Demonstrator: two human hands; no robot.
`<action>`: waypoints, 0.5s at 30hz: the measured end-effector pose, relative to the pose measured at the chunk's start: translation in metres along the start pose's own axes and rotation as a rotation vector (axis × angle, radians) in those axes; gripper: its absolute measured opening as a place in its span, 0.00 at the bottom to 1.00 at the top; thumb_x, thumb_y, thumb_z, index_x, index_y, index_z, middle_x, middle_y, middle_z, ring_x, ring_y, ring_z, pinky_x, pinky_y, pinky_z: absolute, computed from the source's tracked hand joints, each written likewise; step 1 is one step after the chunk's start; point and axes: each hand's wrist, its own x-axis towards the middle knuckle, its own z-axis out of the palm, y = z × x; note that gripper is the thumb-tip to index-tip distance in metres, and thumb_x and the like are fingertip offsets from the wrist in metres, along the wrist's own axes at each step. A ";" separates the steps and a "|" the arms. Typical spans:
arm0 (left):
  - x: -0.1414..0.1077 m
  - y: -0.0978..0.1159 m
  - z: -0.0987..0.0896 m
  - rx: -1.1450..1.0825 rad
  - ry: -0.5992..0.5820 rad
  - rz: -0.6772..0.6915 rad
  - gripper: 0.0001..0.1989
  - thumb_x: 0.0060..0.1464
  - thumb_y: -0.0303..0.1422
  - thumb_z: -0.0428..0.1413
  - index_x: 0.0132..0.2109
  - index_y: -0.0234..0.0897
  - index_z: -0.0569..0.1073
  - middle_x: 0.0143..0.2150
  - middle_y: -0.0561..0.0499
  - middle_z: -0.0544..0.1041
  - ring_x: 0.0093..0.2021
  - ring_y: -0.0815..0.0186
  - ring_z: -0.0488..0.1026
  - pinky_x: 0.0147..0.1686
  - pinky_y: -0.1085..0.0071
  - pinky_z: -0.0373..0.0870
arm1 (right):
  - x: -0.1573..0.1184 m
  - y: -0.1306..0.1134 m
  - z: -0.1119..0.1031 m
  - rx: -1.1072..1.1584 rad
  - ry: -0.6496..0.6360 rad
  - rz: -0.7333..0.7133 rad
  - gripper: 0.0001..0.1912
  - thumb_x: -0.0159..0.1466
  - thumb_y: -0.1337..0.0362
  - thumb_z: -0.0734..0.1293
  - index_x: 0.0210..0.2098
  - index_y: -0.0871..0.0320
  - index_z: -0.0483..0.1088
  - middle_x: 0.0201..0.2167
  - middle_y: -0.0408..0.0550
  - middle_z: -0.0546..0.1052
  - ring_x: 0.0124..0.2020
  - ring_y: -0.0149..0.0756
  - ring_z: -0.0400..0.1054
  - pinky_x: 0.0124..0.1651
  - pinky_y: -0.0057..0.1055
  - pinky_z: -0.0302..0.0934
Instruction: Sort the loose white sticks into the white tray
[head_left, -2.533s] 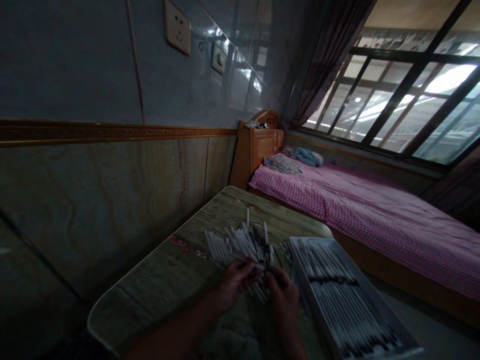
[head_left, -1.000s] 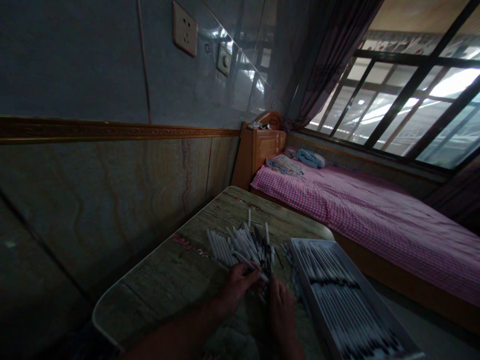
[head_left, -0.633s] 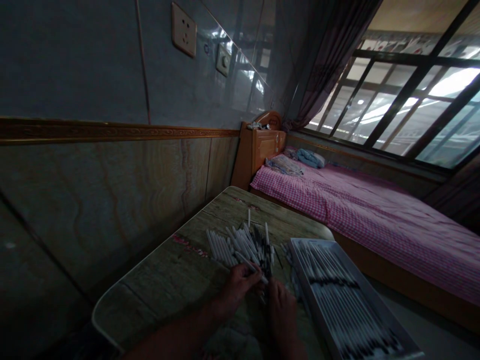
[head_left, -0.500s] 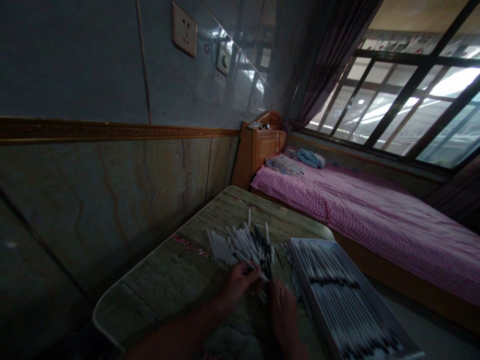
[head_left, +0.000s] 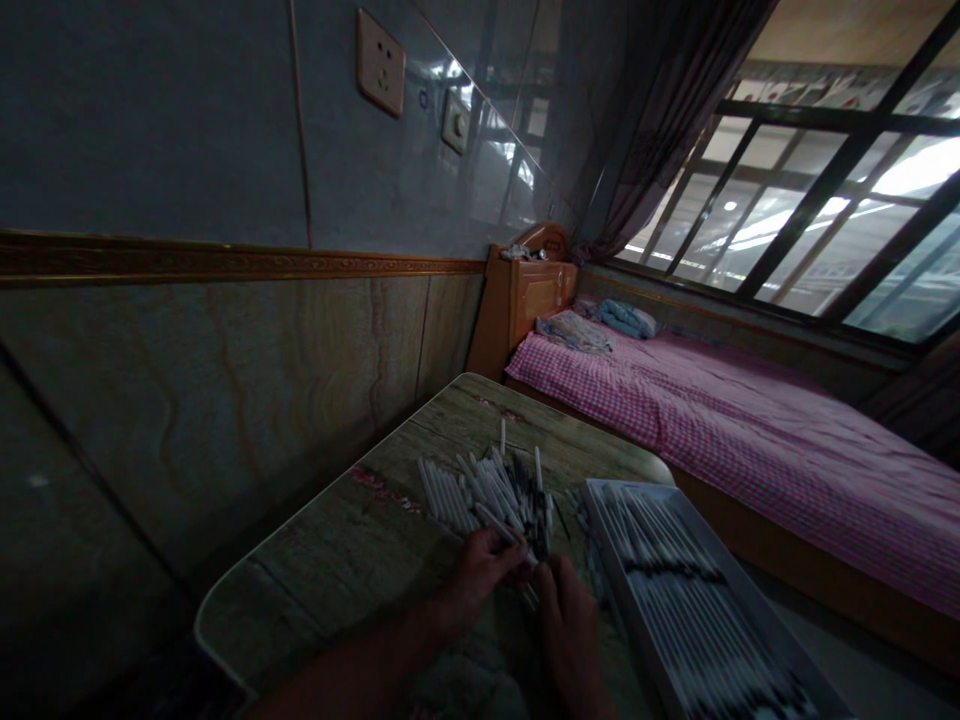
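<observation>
My left hand is closed around a white pen, which slants down to the right toward the other hand. My right hand has its fingers pressed together at the pen's lower end; what exactly they pinch is too small and dark to tell. Just beyond both hands lies a loose pile of white pen barrels with dark parts at its right side. To the right, a pale open box holds rows of white pens with black ends.
The hands work over a wood-patterned table with rounded corners. A tiled wall runs along the left. Behind the table stands a bed with a pink checked sheet and a wooden headboard.
The view has shifted slightly, so the scene sits a little further right. My right hand's fingers have changed their bend a little; the pen remains in my left hand.
</observation>
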 end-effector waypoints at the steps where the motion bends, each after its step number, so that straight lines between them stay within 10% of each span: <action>1: 0.000 -0.001 0.000 0.001 -0.009 0.000 0.25 0.32 0.48 0.68 0.31 0.33 0.73 0.24 0.52 0.77 0.25 0.66 0.73 0.27 0.71 0.68 | -0.001 0.003 0.001 -0.035 0.024 -0.049 0.21 0.71 0.53 0.51 0.30 0.54 0.67 0.25 0.45 0.73 0.25 0.35 0.66 0.28 0.29 0.58; 15: 0.005 -0.005 -0.002 0.024 0.009 -0.006 0.26 0.31 0.49 0.68 0.31 0.33 0.73 0.23 0.53 0.76 0.24 0.67 0.73 0.26 0.71 0.68 | 0.002 -0.002 -0.003 -0.009 0.034 -0.016 0.18 0.69 0.53 0.54 0.33 0.53 0.69 0.24 0.46 0.72 0.26 0.38 0.67 0.29 0.31 0.58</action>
